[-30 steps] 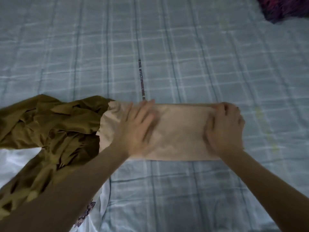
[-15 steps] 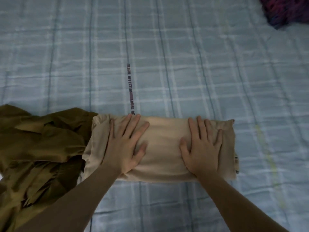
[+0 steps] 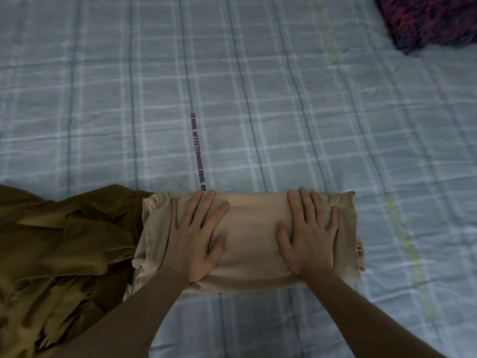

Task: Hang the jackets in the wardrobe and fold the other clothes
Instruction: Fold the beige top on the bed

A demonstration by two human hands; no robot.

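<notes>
Nearest the lower edge of the bed (image 3: pixel 284 86), two forearms are seen reaching forward to a folded beige garment (image 3: pixel 250 244). The left hand (image 3: pixel 197 237) is laid flat on its left half and the right hand (image 3: pixel 308 235) on its right half, the fingers of both spread and straight, pressing down and pinching nothing. A second ago the right hand was curled over the right end of the cloth; since then it has been brought inward and flattened, and the bundle has been pressed into a neater, thicker rectangle. From this it is judged that the fold of this piece is nearly finished and only smoothing is left. The long axis of the garment is set left to right, parallel to the near edge of the bed, with a loose, ruffled end pointing left. That end is touched by a crumpled olive garment (image 3: pixel 59 254), not yet folded, at the left edge. At the far right corner a dark purple cloth (image 3: pixel 428 19) is partly seen.
</notes>
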